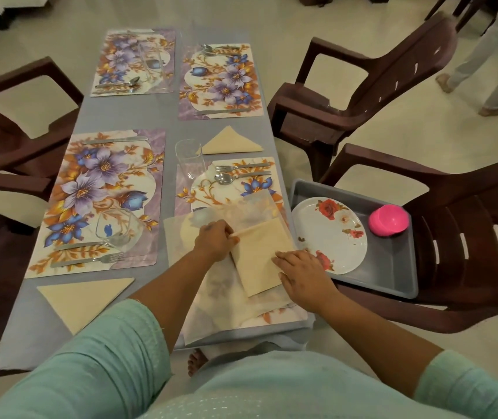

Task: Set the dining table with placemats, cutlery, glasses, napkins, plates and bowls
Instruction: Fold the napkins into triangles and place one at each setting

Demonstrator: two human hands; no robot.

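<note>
Several floral placemats lie on the grey table (126,116). On the near right placemat (211,195) lies a sheer sheet with a cream napkin (260,255) on top. My left hand (214,240) pinches the napkin's upper left edge. My right hand (302,273) presses flat on its right edge. Two folded triangular napkins (84,300) (229,142) lie on the table. Forks, spoons and knives sit on the mats, with a fork (235,167) and spoon (226,178) beyond my hands. Glasses (188,160) (117,229) stand near the mats.
A grey tray (393,267) on the right chair (468,231) holds a white rose-patterned plate (329,231) and a pink bowl (388,220). Brown plastic chairs surround the table. A person's legs (483,55) are at the far right.
</note>
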